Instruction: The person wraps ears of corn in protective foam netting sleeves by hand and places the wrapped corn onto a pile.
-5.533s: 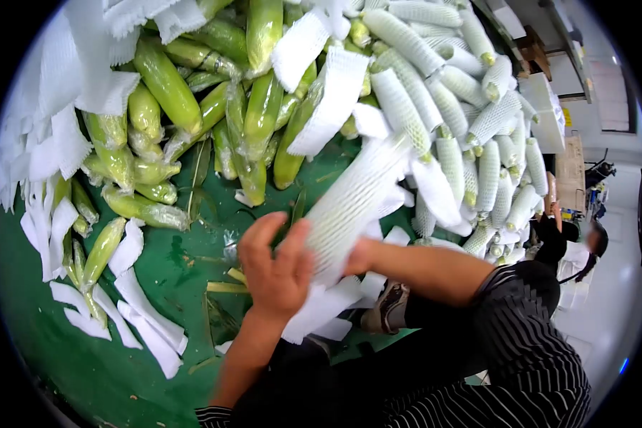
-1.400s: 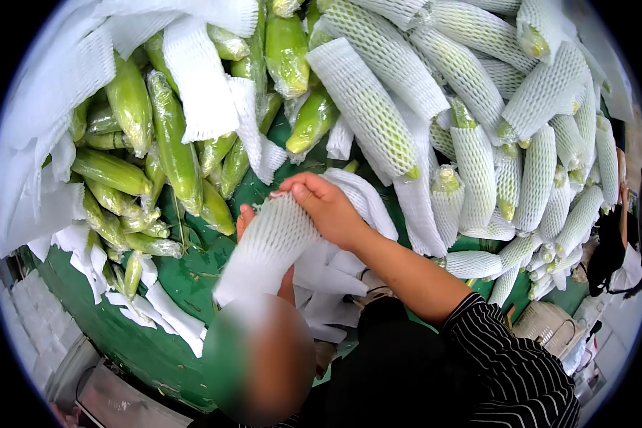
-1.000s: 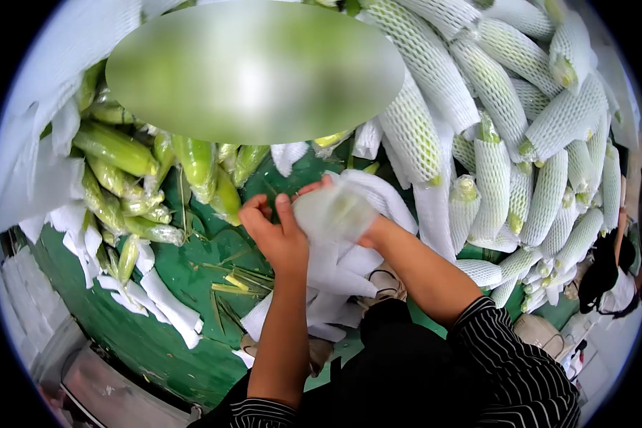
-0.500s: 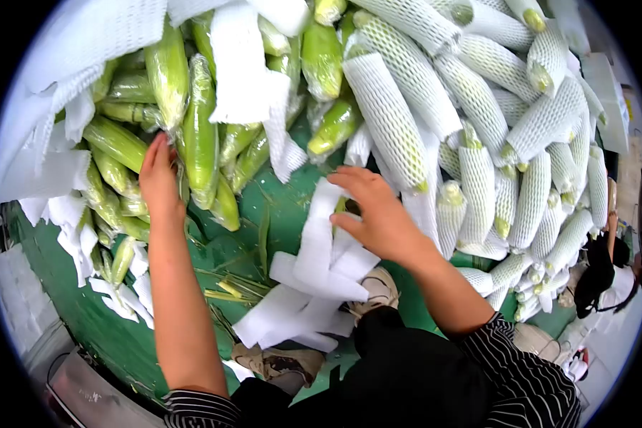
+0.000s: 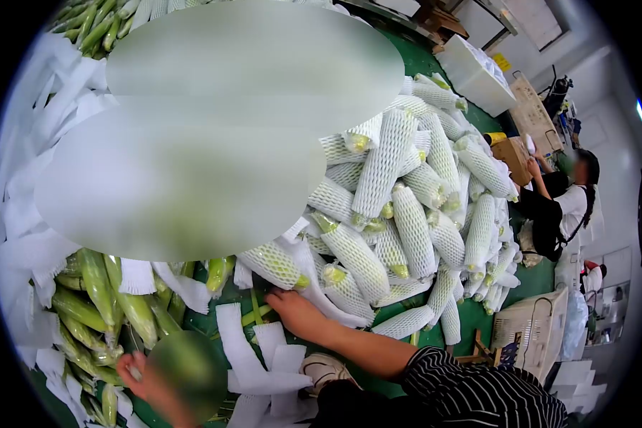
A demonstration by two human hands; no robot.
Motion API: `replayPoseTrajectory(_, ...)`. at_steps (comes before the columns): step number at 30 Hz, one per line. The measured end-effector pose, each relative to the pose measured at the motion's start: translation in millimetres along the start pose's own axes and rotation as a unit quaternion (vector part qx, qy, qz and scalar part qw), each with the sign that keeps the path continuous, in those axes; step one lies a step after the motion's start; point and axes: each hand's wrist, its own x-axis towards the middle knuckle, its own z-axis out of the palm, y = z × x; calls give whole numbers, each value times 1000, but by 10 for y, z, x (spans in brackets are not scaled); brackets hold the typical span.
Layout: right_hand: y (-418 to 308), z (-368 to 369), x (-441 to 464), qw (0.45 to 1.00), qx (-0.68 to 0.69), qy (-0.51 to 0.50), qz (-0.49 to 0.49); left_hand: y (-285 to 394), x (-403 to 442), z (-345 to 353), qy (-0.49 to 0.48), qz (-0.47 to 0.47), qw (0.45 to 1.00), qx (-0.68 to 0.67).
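Note:
My left hand is at the lower left, close to the ends of plastic-wrapped green corn cobs. Its fingers are curved and apart, with no cob visible between them; a blurred patch covers part of the hand's side. My right hand reaches low with fingers stretched forward, just under the tip of a corn cob in a white foam net. I cannot tell whether the fingertips touch it. Between my hands, flat white foam sleeves lie overlapping on the green floor beside my shoe.
A large heap of foam-netted corn spreads to the right. White foam sheets line the left side. A person sits at the right by a cardboard box. A pale crate stands lower right. Large blurred patches hide the upper middle.
The view has swung up and to the right, showing more of the room, so both hands appear lower and further left. My right hand has moved from above the foam sleeves towards the netted corn.

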Motion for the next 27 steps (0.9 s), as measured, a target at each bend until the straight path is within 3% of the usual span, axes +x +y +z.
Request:
replayPoseTrajectory(1, -115, -138, 18, 997, 43, -7, -66, -314, -28, -192, -23, 223, 966, 130)
replayPoseTrajectory(3, -817, -630, -3, 968, 245, -47, -21, -631, -277, -339, -98, 344, 910, 212)
replayPoseTrajectory(5, -1213, -556, -6, 872, 487, -37, -20, 146, -923, 153, -228, 226, 943, 84)
replayPoseTrajectory(7, -1430, -430, 11, 784, 620, 22, 19, 384, -1002, 538, -285, 297, 886, 214)
replayPoseTrajectory(8, -1370, -391, 23, 748, 658, 41, 71, 446, -988, 734, -238, 308, 906, 165)
replayPoseTrajectory(10, -1424, -544, 69, 620, 764, 65, 167, 454, -907, 723, -303, 322, 878, 183)
replayPoseTrajectory(12, -1316, -529, -63, 606, 787, 54, 100, 474, -888, 693, -324, 320, 877, 153)
replayPoseTrajectory(13, -1372, -548, -99, 594, 796, 38, 114, 505, -876, 658, -368, 263, 884, 120)
replayPoseTrajectory(15, -1479, -640, -134, 571, 809, 17, 138, 301, -930, 546, -286, 249, 918, 120)
replayPoseTrajectory(18, -1447, -681, -41, 436, 876, -102, 180, 121, -970, 405, -201, 186, 958, 80)
replayPoseTrajectory(21, -1337, -535, 1, 487, 832, -220, 149, 34, -982, 281, -176, 131, 976, 4)
replayPoseTrajectory(24, -1207, -516, 55, 738, 639, -203, -75, 183, -1019, 305, -181, 181, 967, -14)
replayPoseTrajectory(25, -1169, -630, 150, 835, 502, -178, -136, 269, -1023, 334, -197, 179, 963, -45)
replayPoseTrajectory(27, -1091, -895, 351, 873, 355, -97, -320, 475, -1043, 397, -227, 185, 954, -59)
